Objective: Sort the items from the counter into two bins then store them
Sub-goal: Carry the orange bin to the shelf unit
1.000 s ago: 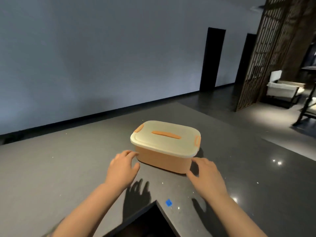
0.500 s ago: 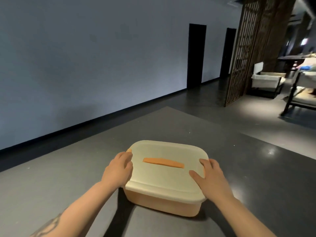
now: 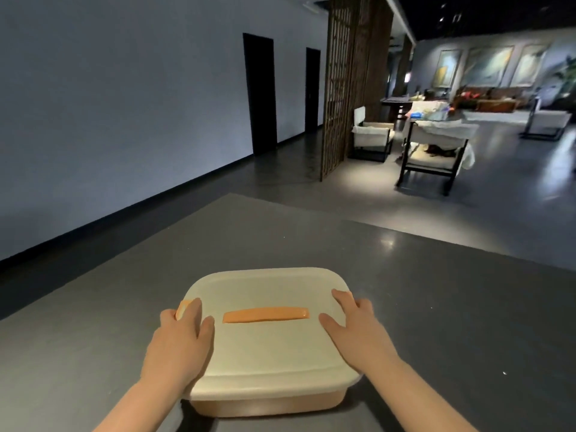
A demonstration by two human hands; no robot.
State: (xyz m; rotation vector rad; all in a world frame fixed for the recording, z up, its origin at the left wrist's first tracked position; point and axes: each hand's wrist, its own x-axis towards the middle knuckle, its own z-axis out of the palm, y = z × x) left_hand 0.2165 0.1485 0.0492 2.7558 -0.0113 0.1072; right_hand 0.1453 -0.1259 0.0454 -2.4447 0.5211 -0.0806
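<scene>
Hands, left [image 3: 179, 344] and right [image 3: 358, 333], grasp lidded orange bin [image 3: 268, 400].

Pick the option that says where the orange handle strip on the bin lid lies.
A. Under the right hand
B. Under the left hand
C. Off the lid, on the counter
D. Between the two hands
D: the orange handle strip lies flat mid-lid, uncovered, with the left hand and right hand on either side of it.
</scene>
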